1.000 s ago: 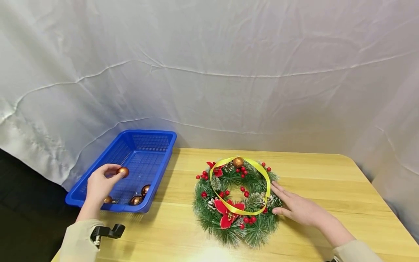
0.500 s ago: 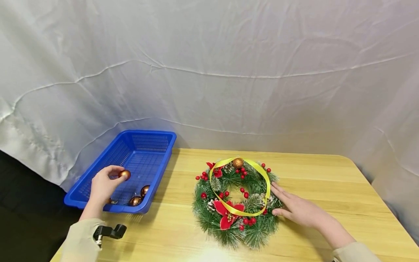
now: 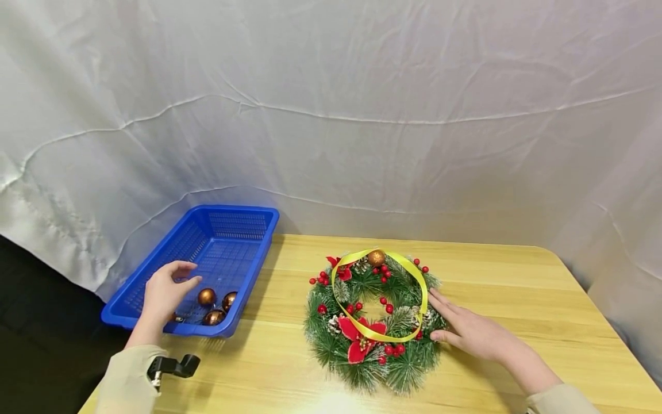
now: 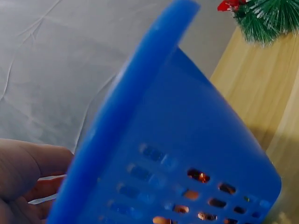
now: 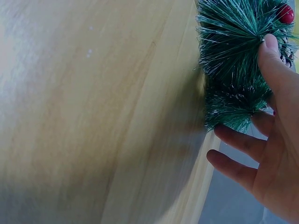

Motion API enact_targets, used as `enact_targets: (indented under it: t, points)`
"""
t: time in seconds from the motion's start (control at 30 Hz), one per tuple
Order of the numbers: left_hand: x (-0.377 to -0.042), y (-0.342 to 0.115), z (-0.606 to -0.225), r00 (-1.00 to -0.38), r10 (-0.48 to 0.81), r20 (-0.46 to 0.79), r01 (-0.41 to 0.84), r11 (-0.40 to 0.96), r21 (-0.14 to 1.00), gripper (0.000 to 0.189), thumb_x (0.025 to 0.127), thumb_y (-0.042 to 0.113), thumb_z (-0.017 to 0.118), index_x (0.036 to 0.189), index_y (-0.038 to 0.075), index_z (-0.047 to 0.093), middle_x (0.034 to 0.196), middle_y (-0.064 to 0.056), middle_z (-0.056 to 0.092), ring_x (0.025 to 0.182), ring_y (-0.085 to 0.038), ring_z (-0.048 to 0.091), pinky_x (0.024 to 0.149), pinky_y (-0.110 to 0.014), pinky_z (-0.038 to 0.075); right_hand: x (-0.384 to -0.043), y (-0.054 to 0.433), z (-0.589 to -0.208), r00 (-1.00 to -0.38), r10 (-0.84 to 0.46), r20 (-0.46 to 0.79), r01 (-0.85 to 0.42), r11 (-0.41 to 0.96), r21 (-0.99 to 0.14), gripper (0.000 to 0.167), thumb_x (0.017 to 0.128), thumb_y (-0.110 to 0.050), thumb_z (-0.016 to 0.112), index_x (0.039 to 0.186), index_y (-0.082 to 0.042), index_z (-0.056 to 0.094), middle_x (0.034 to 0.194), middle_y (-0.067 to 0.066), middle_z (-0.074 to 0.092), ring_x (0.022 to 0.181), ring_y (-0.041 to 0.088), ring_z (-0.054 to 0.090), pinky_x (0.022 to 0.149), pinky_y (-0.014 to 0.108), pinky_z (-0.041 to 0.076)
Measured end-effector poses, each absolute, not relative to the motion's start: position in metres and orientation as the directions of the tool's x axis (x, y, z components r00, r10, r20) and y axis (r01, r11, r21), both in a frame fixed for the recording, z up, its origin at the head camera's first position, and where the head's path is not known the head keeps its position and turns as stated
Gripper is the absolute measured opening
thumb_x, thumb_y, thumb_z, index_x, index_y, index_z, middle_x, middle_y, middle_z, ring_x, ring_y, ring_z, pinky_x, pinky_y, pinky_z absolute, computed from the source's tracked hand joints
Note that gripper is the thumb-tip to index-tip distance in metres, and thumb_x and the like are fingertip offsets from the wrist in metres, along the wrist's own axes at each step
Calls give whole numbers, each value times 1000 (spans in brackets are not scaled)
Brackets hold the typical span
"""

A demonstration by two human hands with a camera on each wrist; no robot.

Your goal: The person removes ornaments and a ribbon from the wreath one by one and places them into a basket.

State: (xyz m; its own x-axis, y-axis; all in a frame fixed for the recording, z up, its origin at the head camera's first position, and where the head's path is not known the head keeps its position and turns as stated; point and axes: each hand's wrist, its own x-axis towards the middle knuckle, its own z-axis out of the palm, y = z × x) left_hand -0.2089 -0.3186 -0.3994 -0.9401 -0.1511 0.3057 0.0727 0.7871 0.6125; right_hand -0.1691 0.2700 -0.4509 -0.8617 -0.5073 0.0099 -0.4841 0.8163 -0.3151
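My left hand (image 3: pixel 168 287) hovers over the near left part of a blue plastic basket (image 3: pixel 267 253), thumb and fingers apart with nothing between them. Below its fingertips a copper-brown bauble (image 3: pixel 206 296) lies in the basket among other baubles (image 3: pixel 214 317). In the left wrist view, the basket wall (image 4: pixel 187 121) covers part of the hand (image 4: pixel 28 172). A green Christmas wreath (image 3: pixel 408 368) lies flat on the table, with red berries, red flowers and a bauble (image 3: pixel 376 257) at its far side. My right hand (image 3: pixel 473 330) rests at its right edge, fingers extended among the needles.
A yellow ribbon loop (image 3: pixel 424 287) lies over the wreath. The wooden table (image 3: pixel 522 287) has a rounded far right corner. Behind it hangs a grey-white cloth (image 3: pixel 362 161). A black mount (image 3: pixel 176 365) is strapped on the left wrist.
The left fingers have let go of the bauble, which has dropped into the basket. Before that, the hand shifted slightly right. My right hand and the wreath stay put.
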Motion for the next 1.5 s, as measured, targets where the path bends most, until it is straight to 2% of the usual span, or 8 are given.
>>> enact_targets:
  t: [0.3, 0.47, 0.53, 0.73, 0.97, 1.27, 1.5]
  points:
    - [-209, -298, -382, -916, -136, 376, 147, 761, 632, 29, 88, 14, 69, 113, -1, 64, 107, -22, 62, 97, -37, 60, 81, -52, 51, -169, 270, -452, -861, -508, 13, -485, 814, -319, 76, 94, -55, 45, 153, -14, 21, 155, 15, 19, 126, 44, 43, 101, 58, 36]
    - [-213, -276, -369, -902, -124, 414, 192, 742, 642, 29, 88, 15, 70, 113, 2, 64, 109, -17, 62, 100, -31, 60, 80, -32, 54, -170, 271, -453, -865, -502, 7, -477, 816, -325, 76, 94, -55, 45, 153, -13, 21, 155, 14, 18, 127, 43, 42, 101, 58, 35]
    - [-215, -265, -363, -900, -121, 419, 212, 718, 663, 29, 87, 15, 71, 113, 3, 64, 110, -16, 62, 101, -31, 60, 80, -31, 54, -170, 271, -453, -864, -503, 8, -477, 816, -327, 76, 94, -55, 46, 153, -13, 21, 155, 14, 18, 127, 43, 41, 101, 58, 35]
    - [-222, -233, -353, -894, -97, 438, 277, 648, 710, 28, 87, 14, 72, 112, 5, 65, 110, -15, 62, 101, -29, 59, 84, -43, 52, -169, 271, -453, -866, -501, 12, -476, 815, -330, 76, 94, -55, 45, 153, -14, 21, 156, 14, 18, 126, 43, 42, 101, 58, 35]
    - [-233, -196, -352, -880, -32, 474, 367, 588, 721, 26, 84, 8, 74, 108, 3, 67, 107, -13, 62, 99, -25, 59, 83, -41, 54, -169, 271, -453, -866, -500, 16, -476, 813, -336, 75, 94, -54, 46, 153, -15, 21, 155, 14, 19, 126, 44, 42, 101, 59, 35]
    - [-246, -141, -365, -875, 58, 481, 448, 477, 756, 28, 77, -2, 74, 104, -2, 68, 101, -17, 63, 92, -30, 63, 81, -38, 55, -169, 271, -452, -867, -499, 17, -477, 819, -320, 76, 94, -55, 46, 153, -14, 22, 155, 14, 20, 125, 44, 43, 100, 59, 36]
    - [-249, -95, -374, -866, 137, 482, 495, 374, 784, 28, 77, -6, 73, 104, -4, 67, 101, -17, 62, 93, -32, 60, 81, -40, 55, -168, 271, -451, -867, -497, 15, -475, 819, -322, 75, 94, -55, 45, 153, -14, 23, 155, 14, 20, 125, 44, 43, 99, 59, 36]
